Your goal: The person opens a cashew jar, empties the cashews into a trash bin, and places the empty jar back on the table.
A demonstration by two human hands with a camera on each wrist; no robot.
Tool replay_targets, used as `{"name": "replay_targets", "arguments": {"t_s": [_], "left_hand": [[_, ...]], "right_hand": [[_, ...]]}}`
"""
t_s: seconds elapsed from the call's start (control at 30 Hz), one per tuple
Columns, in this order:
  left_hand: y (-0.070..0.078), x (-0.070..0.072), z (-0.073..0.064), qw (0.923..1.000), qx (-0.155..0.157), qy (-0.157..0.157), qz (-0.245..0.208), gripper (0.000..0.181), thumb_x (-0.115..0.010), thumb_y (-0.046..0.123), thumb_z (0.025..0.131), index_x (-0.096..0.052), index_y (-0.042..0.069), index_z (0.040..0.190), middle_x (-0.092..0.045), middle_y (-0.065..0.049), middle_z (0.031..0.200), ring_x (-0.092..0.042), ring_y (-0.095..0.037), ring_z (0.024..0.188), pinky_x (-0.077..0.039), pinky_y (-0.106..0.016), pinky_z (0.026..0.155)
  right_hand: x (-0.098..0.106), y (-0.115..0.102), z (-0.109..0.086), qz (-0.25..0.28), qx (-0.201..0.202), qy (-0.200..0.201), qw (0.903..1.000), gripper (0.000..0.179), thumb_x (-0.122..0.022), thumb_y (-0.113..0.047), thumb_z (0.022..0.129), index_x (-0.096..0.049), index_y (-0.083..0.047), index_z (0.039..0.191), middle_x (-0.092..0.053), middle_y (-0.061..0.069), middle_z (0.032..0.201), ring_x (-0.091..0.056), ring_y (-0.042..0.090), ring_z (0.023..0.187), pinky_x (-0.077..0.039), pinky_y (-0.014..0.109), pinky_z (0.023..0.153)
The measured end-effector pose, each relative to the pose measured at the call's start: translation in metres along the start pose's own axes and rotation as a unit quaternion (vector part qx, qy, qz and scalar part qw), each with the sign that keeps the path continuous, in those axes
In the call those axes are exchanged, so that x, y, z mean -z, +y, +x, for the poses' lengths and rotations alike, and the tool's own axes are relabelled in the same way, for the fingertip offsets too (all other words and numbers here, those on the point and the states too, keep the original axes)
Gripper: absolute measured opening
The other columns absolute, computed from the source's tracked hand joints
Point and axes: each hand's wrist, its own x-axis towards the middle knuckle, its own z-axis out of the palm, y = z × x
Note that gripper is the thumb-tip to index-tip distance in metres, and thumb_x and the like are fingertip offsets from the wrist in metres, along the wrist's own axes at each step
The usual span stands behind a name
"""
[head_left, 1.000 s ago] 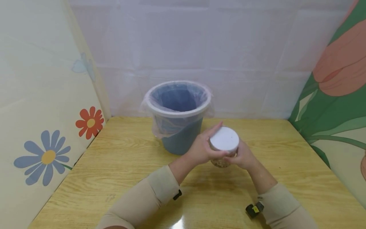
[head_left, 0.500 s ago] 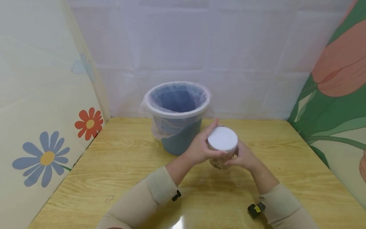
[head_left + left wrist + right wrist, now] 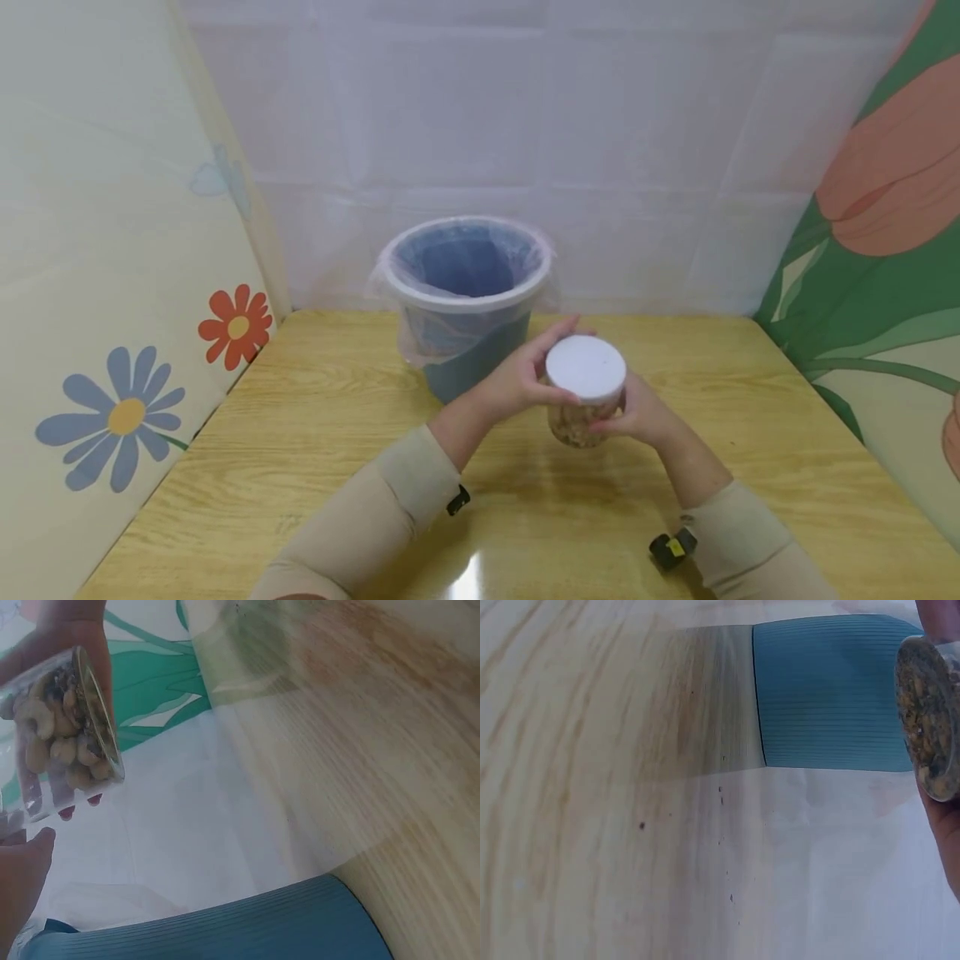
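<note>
Clear jar (image 3: pixel 572 423) — wht. lid (image 3: pixel 586 367), w/ nuts (image 3: pixel 63 750).

Inscriptions: none legible on the white-lidded jar (image 3: pixel 586 367), the blue bin (image 3: pixel 468 360) or the flowered wall panel (image 3: pixel 112 250). Black wrist device (image 3: pixel 663 553), yellow patch (image 3: pixel 676 547): any lettering too small to read.

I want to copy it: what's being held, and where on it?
A clear cylindrical jar of tan nuts: the left grip is around its round white lid, the right grip around the jar below that.
</note>
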Motion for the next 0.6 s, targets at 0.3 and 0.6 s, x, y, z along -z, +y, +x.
{"name": "replay_targets", "arguments": {"t_s": [0.3,0.6], "left_hand": [[-0.0029,0.0065,0.0043,0.9979,-0.015,-0.059,-0.021,0.093,-0.072,-0.007,0.065,-0.024,0.008,0.143,-0.038,-0.01,0.141,-0.039,-0.017,0.126,-0.027,-0.034,0.107],[-0.0088,0.0102,0.0086,0.9931,-0.053,-0.099,-0.034,0.092,-0.074,-0.005,0.063,-0.025,0.0,0.141,-0.036,-0.02,0.14,-0.04,-0.019,0.125,-0.029,-0.035,0.106]], "right_hand": [[0.0007,0.0014,-0.0003,0.026,0.026,-0.019,0.9991,0.089,-0.075,0.005,0.059,-0.026,0.009,0.133,-0.045,-0.002,0.128,-0.044,0.012,0.115,-0.035,0.023,0.099],[0.0023,0.0002,-0.0011,0.029,0.013,-0.033,0.9989,0.09,-0.077,0.001,0.06,-0.026,0.008,0.133,-0.045,-0.003,0.127,-0.044,0.012,0.115,-0.035,0.023,0.099]]}}
